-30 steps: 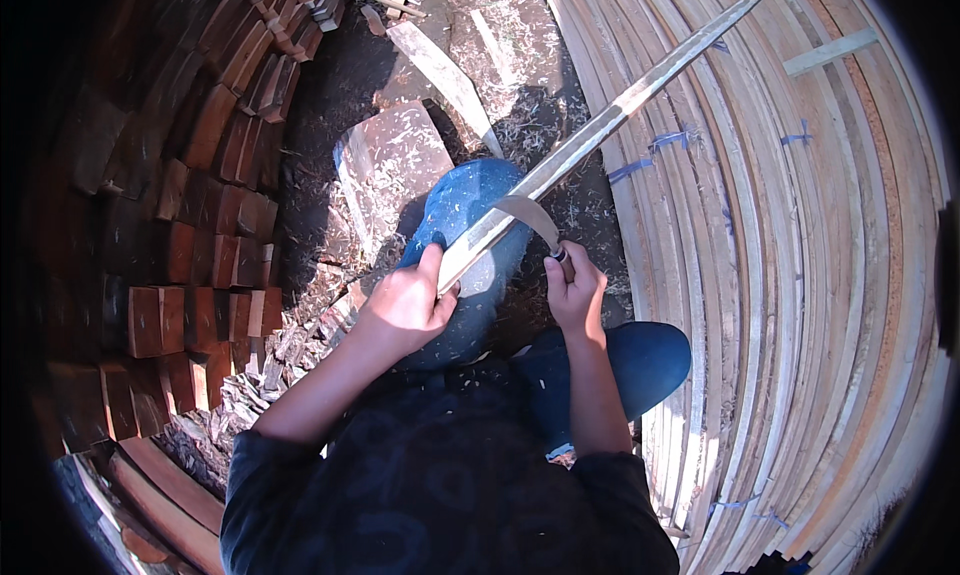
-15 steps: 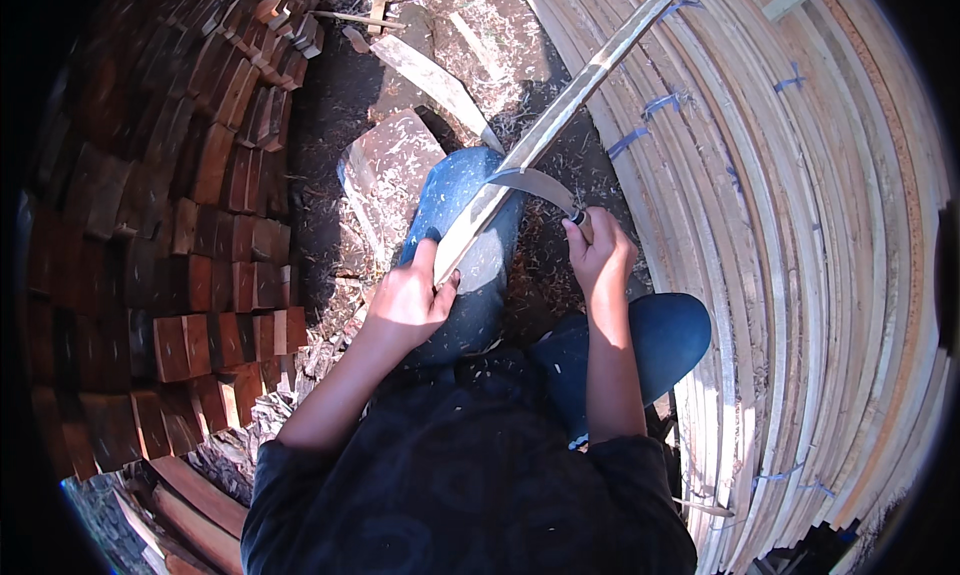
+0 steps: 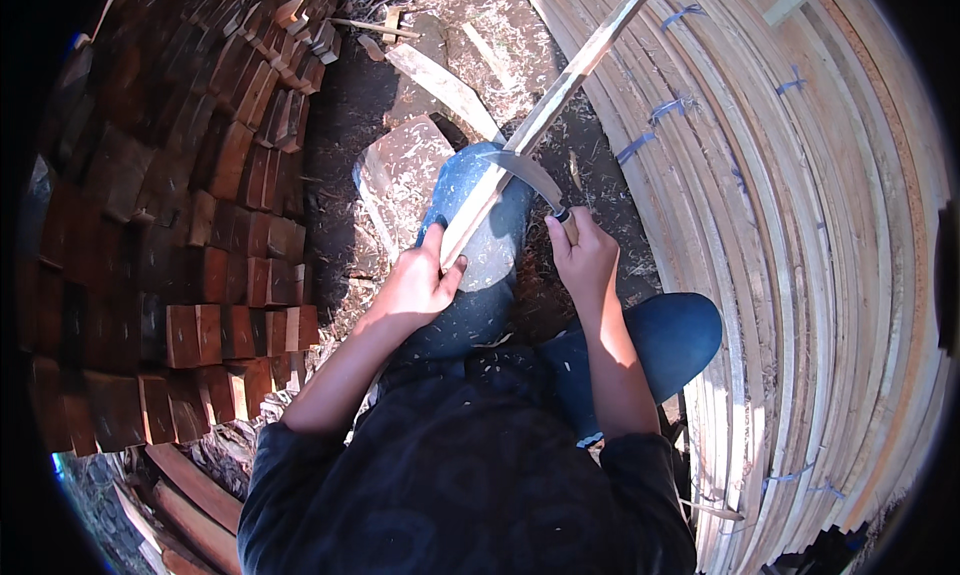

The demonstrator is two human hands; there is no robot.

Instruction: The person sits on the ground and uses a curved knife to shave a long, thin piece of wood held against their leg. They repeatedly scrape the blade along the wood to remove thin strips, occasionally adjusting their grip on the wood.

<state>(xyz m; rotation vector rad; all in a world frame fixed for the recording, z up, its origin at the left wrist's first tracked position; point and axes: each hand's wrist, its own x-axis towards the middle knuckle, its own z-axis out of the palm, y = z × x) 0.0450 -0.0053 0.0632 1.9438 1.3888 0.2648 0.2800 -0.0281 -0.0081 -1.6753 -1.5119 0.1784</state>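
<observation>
My left hand [image 3: 420, 280] is closed round the near end of a long, pale wooden strip [image 3: 545, 115]. The strip slants away to the upper right, crossing over my raised knee in blue jeans. In my right hand [image 3: 587, 255] is the handle of a sickle [image 3: 535, 175] with a curved metal blade. The blade lies across the strip just above my knee, its tip reaching past the strip's left side. Small pale shavings dot the jeans and my dark shirt.
Stacked reddish-brown wood blocks [image 3: 210, 275] rise on the left. Long pale strips [image 3: 800, 275], bundled with blue ties, fill the right. Ahead on the shaving-strewn ground lie a flat slab [image 3: 405, 165] and a loose board [image 3: 445, 87]. Curved offcuts [image 3: 195, 490] sit at the lower left.
My right hand and the sickle have drawn slightly left and nearer along the strip. The strip's far end has shifted left, and the whole view has turned a little.
</observation>
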